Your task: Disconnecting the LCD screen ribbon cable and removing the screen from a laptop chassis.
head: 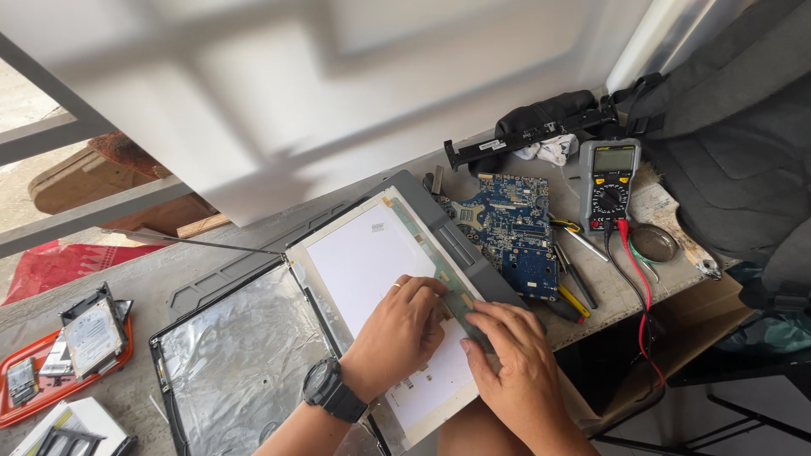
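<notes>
Both hands sit on the right edge of the bare LCD panel (372,262), which lies face-down, white back up, on the tabletop (144,279). Panel's long axis runs from bottom-right to upper-left. The narrow driver-board strip (435,266) runs along that right edge, directly under the fingertips. Left hand (401,329), watch on wrist, presses flat with fingers curled onto the strip. Right hand (511,359) lies just beside it, fingers narrow, pinching at the strip's near end; can't tell if it grips anything. Blue motherboard (511,228) sits just beyond the grey lid (456,236); multimeter (608,181) further right.
</notes>
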